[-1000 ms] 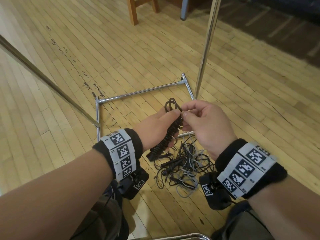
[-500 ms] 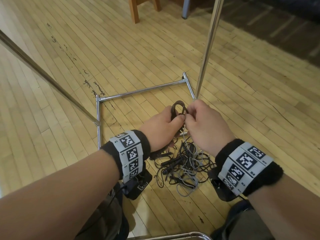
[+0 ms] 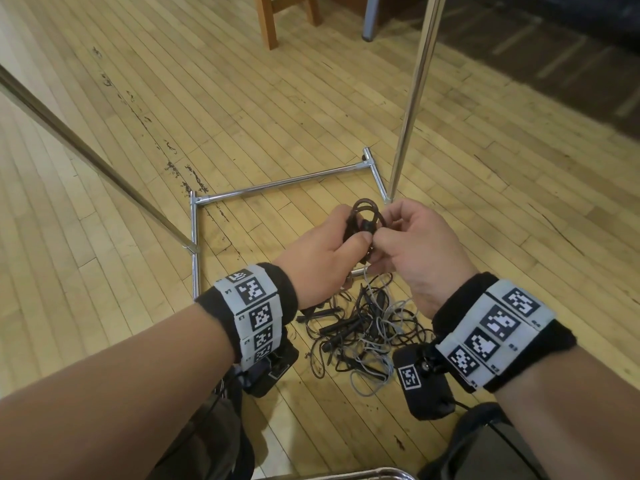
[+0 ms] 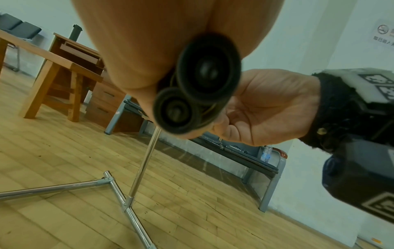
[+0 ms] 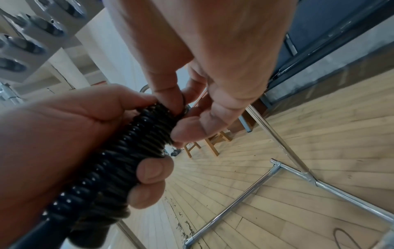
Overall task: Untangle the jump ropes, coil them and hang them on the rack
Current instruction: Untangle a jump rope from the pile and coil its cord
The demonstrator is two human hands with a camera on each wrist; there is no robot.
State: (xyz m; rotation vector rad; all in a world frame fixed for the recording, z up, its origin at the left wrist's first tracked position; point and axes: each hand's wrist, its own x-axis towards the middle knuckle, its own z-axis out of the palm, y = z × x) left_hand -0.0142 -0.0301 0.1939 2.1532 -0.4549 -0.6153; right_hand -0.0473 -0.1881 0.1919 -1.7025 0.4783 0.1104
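Note:
A black jump rope (image 3: 364, 216) is wound tight round its two ribbed handles (image 5: 127, 151). My left hand (image 3: 349, 237) grips those handles, and small loops of cord stick out above its fingers. My right hand (image 3: 379, 237) pinches the thin cord (image 5: 183, 101) at the handles' top end. In the left wrist view the two round handle ends (image 4: 208, 70) face the camera, with my right palm (image 4: 266, 107) behind them. A tangle of black and grey ropes (image 3: 367, 334) lies on the floor below my hands. The chrome rack's base (image 3: 277, 183) frames it.
The rack's upright pole (image 3: 412, 98) rises just beyond my right hand. A slanted metal pole (image 3: 86, 150) crosses the left side. Wooden chair legs (image 3: 268, 22) and a desk (image 4: 70, 55) stand farther off on the wooden floor. A bench (image 4: 245, 158) runs along the wall.
The wound handles have swung from a slant below my left hand to upright behind it. Both hands have stayed on the rope, the right one working the cord at the top.

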